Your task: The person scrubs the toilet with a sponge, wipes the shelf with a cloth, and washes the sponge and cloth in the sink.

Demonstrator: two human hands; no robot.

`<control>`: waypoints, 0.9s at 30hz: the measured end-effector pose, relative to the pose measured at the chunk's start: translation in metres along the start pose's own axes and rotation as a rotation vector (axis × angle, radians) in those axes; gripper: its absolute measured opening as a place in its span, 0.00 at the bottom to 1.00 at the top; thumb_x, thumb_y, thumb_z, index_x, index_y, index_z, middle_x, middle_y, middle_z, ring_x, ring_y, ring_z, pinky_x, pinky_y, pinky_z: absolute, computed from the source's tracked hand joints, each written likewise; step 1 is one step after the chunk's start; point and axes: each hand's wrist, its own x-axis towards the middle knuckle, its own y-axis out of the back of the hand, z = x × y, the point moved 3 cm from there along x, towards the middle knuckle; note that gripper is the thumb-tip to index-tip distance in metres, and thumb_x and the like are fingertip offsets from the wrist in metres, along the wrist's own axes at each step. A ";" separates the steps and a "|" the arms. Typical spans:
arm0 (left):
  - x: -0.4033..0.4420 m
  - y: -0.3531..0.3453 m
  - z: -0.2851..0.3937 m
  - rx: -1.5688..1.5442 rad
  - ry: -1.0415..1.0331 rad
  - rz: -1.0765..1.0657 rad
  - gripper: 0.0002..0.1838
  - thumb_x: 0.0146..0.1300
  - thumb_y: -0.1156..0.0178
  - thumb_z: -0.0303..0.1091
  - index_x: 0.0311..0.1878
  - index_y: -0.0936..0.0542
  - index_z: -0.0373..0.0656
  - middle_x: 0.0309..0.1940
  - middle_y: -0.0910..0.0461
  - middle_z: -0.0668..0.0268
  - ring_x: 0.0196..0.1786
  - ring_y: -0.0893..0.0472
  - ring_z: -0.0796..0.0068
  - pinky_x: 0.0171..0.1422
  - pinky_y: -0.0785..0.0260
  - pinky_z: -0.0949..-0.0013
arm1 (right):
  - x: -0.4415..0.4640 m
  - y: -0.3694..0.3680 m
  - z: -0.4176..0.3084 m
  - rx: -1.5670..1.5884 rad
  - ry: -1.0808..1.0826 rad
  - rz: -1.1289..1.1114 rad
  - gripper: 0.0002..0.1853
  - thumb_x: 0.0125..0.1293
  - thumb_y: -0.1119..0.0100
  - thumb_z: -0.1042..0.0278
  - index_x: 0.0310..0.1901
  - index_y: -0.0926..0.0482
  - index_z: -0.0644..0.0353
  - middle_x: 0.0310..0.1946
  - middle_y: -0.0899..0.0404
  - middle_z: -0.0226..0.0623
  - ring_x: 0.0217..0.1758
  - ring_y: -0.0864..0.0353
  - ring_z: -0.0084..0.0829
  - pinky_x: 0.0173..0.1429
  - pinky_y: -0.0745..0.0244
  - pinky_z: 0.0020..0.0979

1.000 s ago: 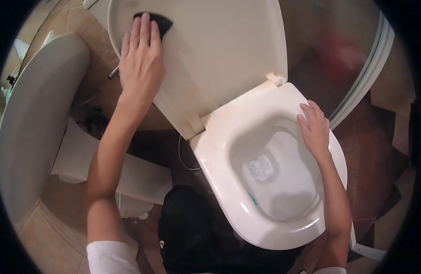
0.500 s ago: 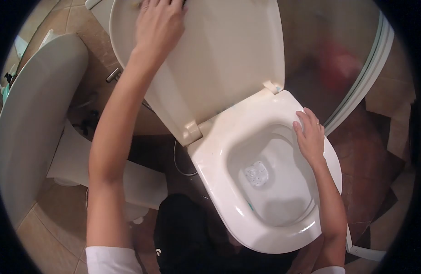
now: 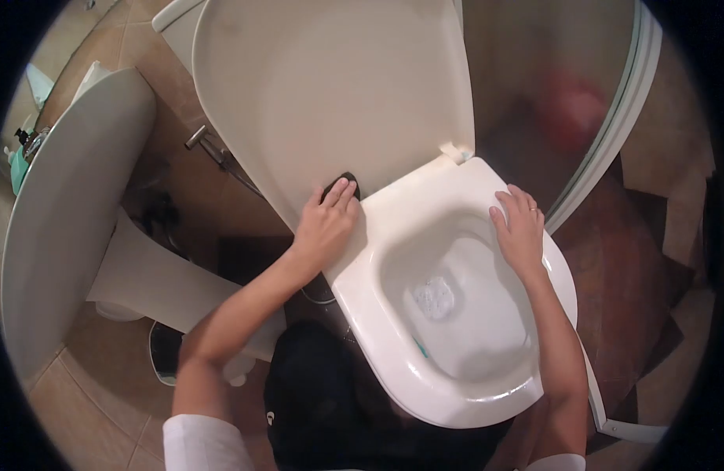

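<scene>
My left hand (image 3: 328,228) presses a black sponge (image 3: 342,187) against the bottom of the raised toilet lid (image 3: 338,86), beside the left hinge. The fingers lie over the sponge and hide much of it. My right hand (image 3: 523,231) rests open on the right side of the white toilet bowl's rim (image 3: 456,412), fingers spread near the inner edge. Inside the bowl, bubbly water (image 3: 434,299) sits at the drain, and a small green streak marks the left inner wall.
A pedestal sink (image 3: 71,235) stands at the left, with bottles (image 3: 18,169) on it. A hand sprayer (image 3: 197,137) hangs behind, its hose running down near the lid. The curved glass shower panel (image 3: 613,133) borders the right side. Brown tiles (image 3: 103,392) cover the floor.
My left hand has moved down the lid from its upper left to the left hinge with the sponge. My right hand stays on the rim. The view has shifted slightly.
</scene>
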 end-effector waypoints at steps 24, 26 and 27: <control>0.032 0.051 -0.051 0.058 0.120 0.336 0.18 0.51 0.43 0.26 0.47 0.21 0.35 0.54 0.23 0.59 0.57 0.26 0.60 0.54 0.27 0.63 | -0.005 0.005 -0.007 -0.016 0.004 0.004 0.18 0.69 0.49 0.57 0.56 0.28 0.56 0.64 0.33 0.39 0.66 0.35 0.42 0.66 0.42 0.43; 0.007 0.018 -0.009 -0.009 0.042 0.238 0.16 0.49 0.41 0.27 0.43 0.20 0.36 0.46 0.23 0.60 0.49 0.25 0.62 0.40 0.24 0.67 | -0.004 0.004 -0.005 -0.022 -0.002 0.000 0.19 0.69 0.49 0.57 0.56 0.28 0.56 0.64 0.34 0.39 0.66 0.35 0.41 0.66 0.42 0.43; -0.003 0.001 0.003 -0.086 0.105 0.077 0.16 0.53 0.42 0.28 0.47 0.21 0.38 0.46 0.26 0.62 0.47 0.24 0.62 0.42 0.22 0.64 | -0.004 0.003 -0.005 -0.029 0.000 -0.003 0.19 0.69 0.49 0.57 0.57 0.28 0.55 0.64 0.34 0.39 0.66 0.35 0.41 0.65 0.42 0.42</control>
